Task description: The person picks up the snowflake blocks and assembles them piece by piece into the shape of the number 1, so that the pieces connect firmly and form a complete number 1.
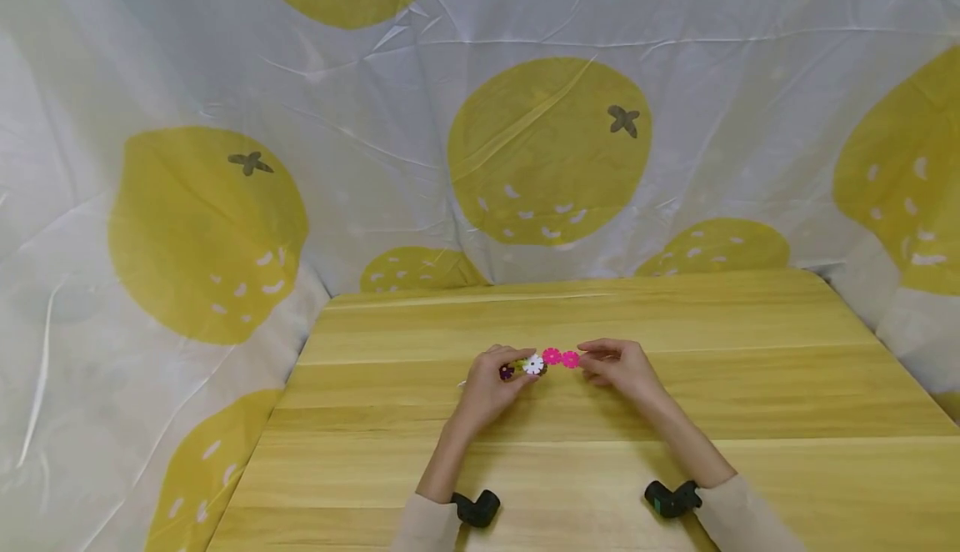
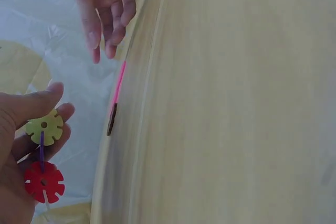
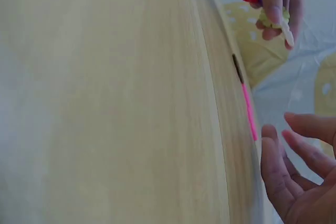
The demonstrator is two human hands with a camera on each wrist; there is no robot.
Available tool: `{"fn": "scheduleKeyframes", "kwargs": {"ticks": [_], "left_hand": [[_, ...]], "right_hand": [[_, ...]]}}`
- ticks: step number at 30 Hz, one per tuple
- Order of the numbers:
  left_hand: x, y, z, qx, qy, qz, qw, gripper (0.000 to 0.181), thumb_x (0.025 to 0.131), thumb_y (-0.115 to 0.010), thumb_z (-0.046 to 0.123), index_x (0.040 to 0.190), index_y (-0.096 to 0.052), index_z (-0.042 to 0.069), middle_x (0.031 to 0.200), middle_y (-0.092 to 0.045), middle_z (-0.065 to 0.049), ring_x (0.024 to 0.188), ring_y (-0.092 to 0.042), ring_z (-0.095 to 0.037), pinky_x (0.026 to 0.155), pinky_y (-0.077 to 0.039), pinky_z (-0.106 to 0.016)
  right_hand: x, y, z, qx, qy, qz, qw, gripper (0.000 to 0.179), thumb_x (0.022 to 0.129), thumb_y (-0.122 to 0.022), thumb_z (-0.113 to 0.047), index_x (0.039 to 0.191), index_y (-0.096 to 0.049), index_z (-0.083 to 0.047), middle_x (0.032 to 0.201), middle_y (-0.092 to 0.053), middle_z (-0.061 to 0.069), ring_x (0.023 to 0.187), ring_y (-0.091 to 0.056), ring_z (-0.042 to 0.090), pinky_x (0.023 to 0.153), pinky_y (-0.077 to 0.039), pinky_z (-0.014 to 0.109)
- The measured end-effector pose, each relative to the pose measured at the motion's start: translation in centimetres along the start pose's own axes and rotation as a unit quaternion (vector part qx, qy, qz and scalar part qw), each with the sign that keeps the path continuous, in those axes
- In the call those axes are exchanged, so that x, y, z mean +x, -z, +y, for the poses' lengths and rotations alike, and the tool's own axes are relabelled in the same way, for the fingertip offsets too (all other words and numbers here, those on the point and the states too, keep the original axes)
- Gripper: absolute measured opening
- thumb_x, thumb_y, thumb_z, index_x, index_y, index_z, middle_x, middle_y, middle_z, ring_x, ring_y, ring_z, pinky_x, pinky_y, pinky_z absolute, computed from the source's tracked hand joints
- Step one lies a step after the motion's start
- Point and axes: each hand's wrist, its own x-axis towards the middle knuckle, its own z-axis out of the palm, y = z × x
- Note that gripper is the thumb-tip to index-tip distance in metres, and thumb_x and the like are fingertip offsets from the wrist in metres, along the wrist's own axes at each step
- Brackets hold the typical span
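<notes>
My left hand [image 1: 487, 385] pinches a joined cluster of notched plastic discs between thumb and fingers. In the left wrist view a yellow disc [image 2: 51, 129], a purple disc [image 2: 42, 153] seen edge-on and a red disc [image 2: 44, 182] show in it. A white disc [image 1: 533, 365] faces the head camera at the thumb tip. Low against the tabletop, a row of pink discs [image 1: 552, 356] and a brown disc [image 2: 112, 120] shows edge-on in both wrist views. My right hand [image 1: 624, 368] is beside the pink end, its fingers loosely spread and holding nothing.
Both hands are over a wooden table [image 1: 600, 469]. Behind and beside it hangs a pale cloth [image 1: 390, 143] printed with yellow lemons. Black wrist-worn cameras [image 1: 476, 509] sit at both sleeve cuffs.
</notes>
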Motion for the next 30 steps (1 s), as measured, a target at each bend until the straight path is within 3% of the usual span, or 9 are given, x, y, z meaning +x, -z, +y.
{"fn": "scheduleKeyframes", "kwargs": {"ticks": [10, 19, 25, 30], "left_hand": [[0.0, 0.1, 0.1, -0.01, 0.005, -0.033, 0.9994, 0.032, 0.088, -0.083, 0.017, 0.118, -0.078, 0.007, 0.105, -0.079, -0.006, 0.085, -0.06, -0.016, 0.071, -0.049, -0.023], [-0.1, 0.0, 0.4, -0.018, 0.025, -0.049, 0.9983, 0.029, 0.089, -0.082, 0.018, 0.117, -0.078, 0.01, 0.106, -0.078, -0.006, 0.085, -0.058, -0.013, 0.073, -0.048, -0.02], [-0.2, 0.3, 0.3, -0.024, 0.037, -0.05, 0.9978, 0.028, 0.089, -0.083, 0.017, 0.116, -0.079, 0.01, 0.105, -0.077, -0.006, 0.09, -0.063, -0.014, 0.076, -0.051, -0.021], [-0.2, 0.6, 0.2, -0.029, 0.039, -0.05, 0.9975, 0.029, 0.089, -0.082, 0.018, 0.117, -0.079, 0.01, 0.105, -0.078, -0.007, 0.089, -0.062, -0.014, 0.074, -0.051, -0.02]], "right_hand": [[1.3, -0.1, 0.2, -0.088, 0.003, -0.026, 0.9958, 0.044, 0.091, -0.077, -0.004, 0.131, -0.066, 0.008, 0.093, -0.071, 0.017, 0.067, -0.064, 0.013, 0.057, -0.056, 0.025], [1.6, -0.7, 0.0, -0.178, 0.031, -0.002, 0.9835, 0.031, 0.088, -0.08, -0.004, 0.117, -0.075, 0.004, 0.077, -0.07, 0.011, 0.051, -0.056, 0.011, 0.047, -0.049, 0.024], [1.5, -0.9, -0.1, -0.194, 0.018, 0.016, 0.9808, 0.025, 0.082, -0.085, -0.003, 0.106, -0.078, 0.002, 0.083, -0.071, 0.011, 0.062, -0.06, 0.012, 0.054, -0.052, 0.023], [1.0, -1.0, -0.1, -0.199, 0.015, 0.023, 0.9797, 0.025, 0.08, -0.088, -0.006, 0.097, -0.071, 0.0, 0.084, -0.07, 0.009, 0.071, -0.061, 0.011, 0.062, -0.05, 0.022]]}}
